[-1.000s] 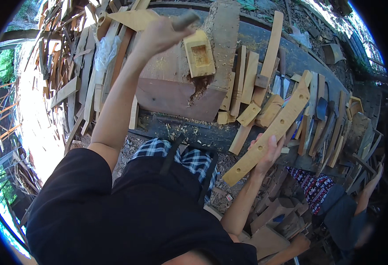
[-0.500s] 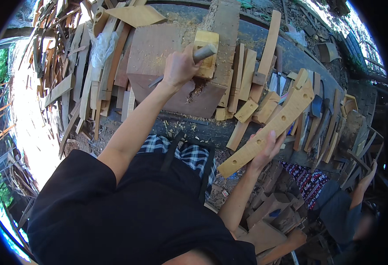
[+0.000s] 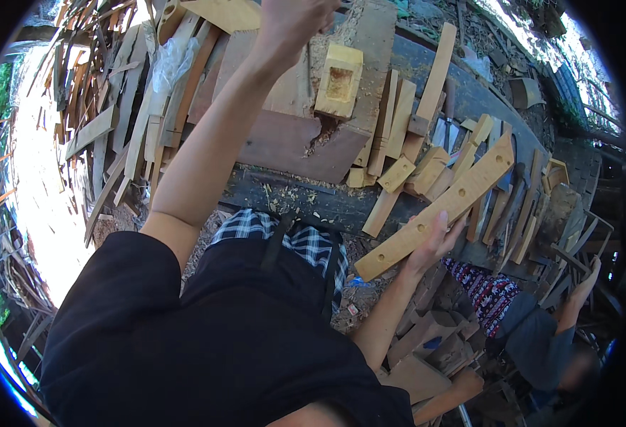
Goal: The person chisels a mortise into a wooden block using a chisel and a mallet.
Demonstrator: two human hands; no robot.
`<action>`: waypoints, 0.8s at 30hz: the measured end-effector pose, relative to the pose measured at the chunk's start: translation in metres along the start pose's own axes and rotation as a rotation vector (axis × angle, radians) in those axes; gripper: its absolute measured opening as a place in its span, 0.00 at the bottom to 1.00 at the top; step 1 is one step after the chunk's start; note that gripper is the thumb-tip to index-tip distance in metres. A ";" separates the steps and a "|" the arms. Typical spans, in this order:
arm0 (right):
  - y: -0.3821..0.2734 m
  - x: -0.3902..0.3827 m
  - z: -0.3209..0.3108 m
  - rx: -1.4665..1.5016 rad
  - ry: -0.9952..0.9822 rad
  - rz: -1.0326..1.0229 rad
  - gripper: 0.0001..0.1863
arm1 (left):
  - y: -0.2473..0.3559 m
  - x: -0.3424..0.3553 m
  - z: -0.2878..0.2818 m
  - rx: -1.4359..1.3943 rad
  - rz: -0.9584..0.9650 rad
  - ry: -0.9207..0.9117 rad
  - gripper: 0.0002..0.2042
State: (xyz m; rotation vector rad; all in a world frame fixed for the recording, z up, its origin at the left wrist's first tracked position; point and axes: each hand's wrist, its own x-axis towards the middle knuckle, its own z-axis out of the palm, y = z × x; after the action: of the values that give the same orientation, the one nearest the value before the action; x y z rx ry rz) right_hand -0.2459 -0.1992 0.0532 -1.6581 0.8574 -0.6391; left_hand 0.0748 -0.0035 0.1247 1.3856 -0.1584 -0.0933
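We've got the long curved pale-yellow wooden strip [image 3: 445,208] w/ round holes pinched in our right hand [image 3: 430,247], by the dark flat-topped bench [image 3: 334,206]. Prob light n stiff; mid-length grip's best imo. Left hand [image 3: 302,25]: cropped, can't tell fingers.

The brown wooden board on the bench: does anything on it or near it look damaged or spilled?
Yes. The board has a ragged notch breaking its otherwise straight front edge, near the hollowed block; pale shavings lie scattered along the dark bench.
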 end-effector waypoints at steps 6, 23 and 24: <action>-0.006 0.000 -0.006 0.007 0.033 0.010 0.34 | -0.011 0.021 0.049 0.053 0.106 -0.091 0.22; -0.009 0.009 -0.016 -0.066 0.069 -0.032 0.33 | -0.047 -0.017 0.057 0.179 0.226 0.038 0.19; -0.012 0.010 -0.016 -0.073 0.075 -0.050 0.33 | -0.048 -0.021 0.059 0.124 0.247 0.059 0.19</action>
State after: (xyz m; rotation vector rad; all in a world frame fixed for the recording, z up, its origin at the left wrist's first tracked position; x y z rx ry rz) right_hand -0.2496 -0.2149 0.0687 -1.7343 0.9046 -0.7159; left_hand 0.0459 -0.0657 0.0869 1.4797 -0.2879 0.1652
